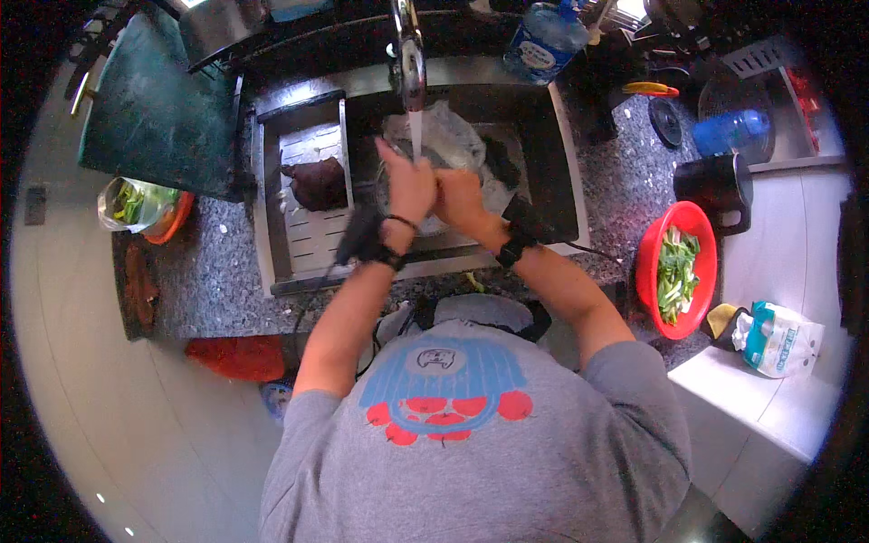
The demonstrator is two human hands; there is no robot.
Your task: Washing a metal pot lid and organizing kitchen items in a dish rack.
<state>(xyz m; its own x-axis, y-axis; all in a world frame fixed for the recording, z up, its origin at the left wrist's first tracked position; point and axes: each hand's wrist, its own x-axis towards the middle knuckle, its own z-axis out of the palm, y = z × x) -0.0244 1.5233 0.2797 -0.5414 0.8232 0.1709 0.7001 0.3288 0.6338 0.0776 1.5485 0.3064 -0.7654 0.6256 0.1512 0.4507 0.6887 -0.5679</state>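
Over the stainless steel sink, my left hand and my right hand meet just below the chrome faucet. A stream of water falls onto them. The fingers are blurred and overlap, so whether anything is between them is hidden. Behind and beneath the hands lies a crumpled clear plastic bag, wet in the basin. A rounded clear rim, partly covered by the hands, shows under them. To the left, a dark brown lump rests on the slotted metal drain tray.
A red plastic basin of cut leafy greens stands at right, near a black mug and a tissue pack. A green cutting board leans at left beside bagged greens. A large water bottle stands behind the sink.
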